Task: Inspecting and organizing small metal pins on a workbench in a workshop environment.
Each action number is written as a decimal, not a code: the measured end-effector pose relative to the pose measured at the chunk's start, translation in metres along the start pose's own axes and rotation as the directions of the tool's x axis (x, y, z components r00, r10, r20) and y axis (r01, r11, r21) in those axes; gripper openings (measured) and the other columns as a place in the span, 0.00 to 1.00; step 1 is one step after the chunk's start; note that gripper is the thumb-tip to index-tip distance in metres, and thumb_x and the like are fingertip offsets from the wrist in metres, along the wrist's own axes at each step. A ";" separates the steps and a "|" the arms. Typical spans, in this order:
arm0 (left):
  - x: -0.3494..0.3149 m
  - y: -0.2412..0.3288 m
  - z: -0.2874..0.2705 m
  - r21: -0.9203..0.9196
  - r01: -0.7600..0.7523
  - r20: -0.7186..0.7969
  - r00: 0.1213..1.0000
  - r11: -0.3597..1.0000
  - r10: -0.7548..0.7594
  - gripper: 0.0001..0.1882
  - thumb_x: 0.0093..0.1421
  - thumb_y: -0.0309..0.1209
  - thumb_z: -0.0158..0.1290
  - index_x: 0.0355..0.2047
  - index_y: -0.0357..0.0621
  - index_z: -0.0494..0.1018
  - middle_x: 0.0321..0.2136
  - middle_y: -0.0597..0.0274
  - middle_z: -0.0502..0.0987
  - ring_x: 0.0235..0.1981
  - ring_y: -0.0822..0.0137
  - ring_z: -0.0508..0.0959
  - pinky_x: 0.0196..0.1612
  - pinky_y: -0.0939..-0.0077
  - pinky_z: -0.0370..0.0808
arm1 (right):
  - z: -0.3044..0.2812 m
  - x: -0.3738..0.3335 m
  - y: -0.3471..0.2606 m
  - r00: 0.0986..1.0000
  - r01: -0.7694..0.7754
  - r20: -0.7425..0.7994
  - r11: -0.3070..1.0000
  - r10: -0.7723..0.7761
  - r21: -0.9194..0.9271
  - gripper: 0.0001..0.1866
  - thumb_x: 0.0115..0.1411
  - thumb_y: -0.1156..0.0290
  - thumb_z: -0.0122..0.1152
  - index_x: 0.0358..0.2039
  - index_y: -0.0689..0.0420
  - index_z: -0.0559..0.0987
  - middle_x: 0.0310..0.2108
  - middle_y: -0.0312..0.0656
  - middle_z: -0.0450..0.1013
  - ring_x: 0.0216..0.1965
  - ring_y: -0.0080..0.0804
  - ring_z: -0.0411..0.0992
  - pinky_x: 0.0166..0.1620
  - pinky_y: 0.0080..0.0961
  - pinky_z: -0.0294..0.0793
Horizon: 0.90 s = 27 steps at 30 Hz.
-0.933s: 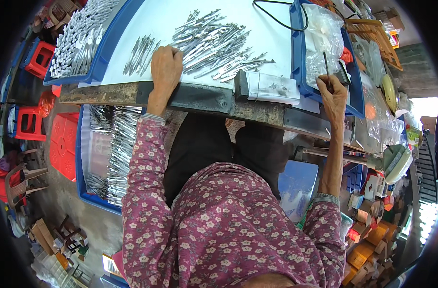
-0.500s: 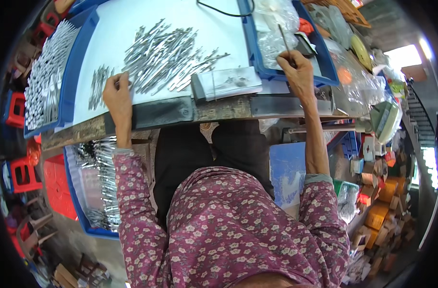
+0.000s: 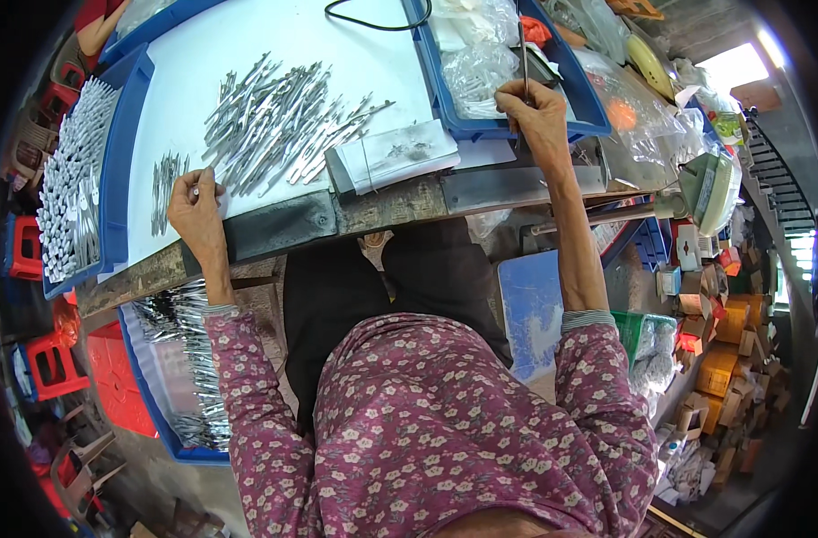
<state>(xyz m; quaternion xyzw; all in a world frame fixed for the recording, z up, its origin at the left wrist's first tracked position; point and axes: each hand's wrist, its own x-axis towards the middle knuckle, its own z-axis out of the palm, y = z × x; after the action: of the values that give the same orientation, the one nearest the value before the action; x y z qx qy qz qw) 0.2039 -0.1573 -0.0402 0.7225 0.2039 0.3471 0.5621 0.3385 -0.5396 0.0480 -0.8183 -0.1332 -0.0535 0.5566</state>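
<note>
While the fisheye rim bends everything, left hand [image 3: 196,204] fingertips sit curled on one small metal piece [image 3: 196,189] at the white sheet [image 3: 337,54] edge; exact grip unclear. Right hand [image 3: 536,115] pinches a thin metal rod [image 3: 523,56], upright over the blue tray [image 3: 566,90]. Pile of slim grey metal parts [image 3: 279,121] lies mid-sheet. Versus 0.5 s ago: both hands look much the same, view shifted.

Silver metal pieces [image 3: 283,121]; blue tray [image 3: 445,90]; floral maroon sleeve [image 3: 248,386].
</note>
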 end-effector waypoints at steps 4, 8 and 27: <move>-0.003 0.002 0.000 0.094 -0.027 0.019 1.000 0.995 0.025 0.08 0.56 0.30 0.53 0.28 0.36 0.72 0.15 0.67 0.71 0.17 0.82 0.67 0.20 0.87 0.59 | -0.001 0.000 0.000 1.000 -0.010 0.005 0.998 0.010 0.067 0.06 0.49 0.73 0.58 0.25 0.63 0.77 0.18 0.32 0.69 0.17 0.14 0.62 0.20 0.13 0.60; -0.004 0.003 -0.001 0.104 -0.044 0.028 0.999 0.994 0.041 0.08 0.56 0.30 0.53 0.28 0.36 0.72 0.15 0.67 0.71 0.17 0.81 0.67 0.20 0.86 0.59 | -0.001 0.000 0.001 1.000 -0.013 0.010 0.998 0.012 0.060 0.07 0.50 0.72 0.59 0.26 0.63 0.77 0.18 0.33 0.70 0.17 0.14 0.62 0.19 0.12 0.61; -0.006 0.003 0.000 0.125 -0.028 0.048 0.999 0.992 0.022 0.08 0.55 0.29 0.53 0.28 0.34 0.72 0.18 0.66 0.72 0.19 0.78 0.70 0.23 0.84 0.65 | -0.003 -0.003 0.000 0.999 -0.029 -0.027 0.967 0.037 0.255 0.06 0.51 0.75 0.59 0.27 0.65 0.76 0.21 0.37 0.71 0.17 0.15 0.62 0.20 0.12 0.61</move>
<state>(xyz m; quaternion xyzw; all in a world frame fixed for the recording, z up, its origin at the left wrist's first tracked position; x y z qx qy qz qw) 0.1998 -0.1624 -0.0394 0.7667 0.2030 0.3237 0.5159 0.3357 -0.5425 0.0484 -0.7414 -0.1167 -0.0394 0.6597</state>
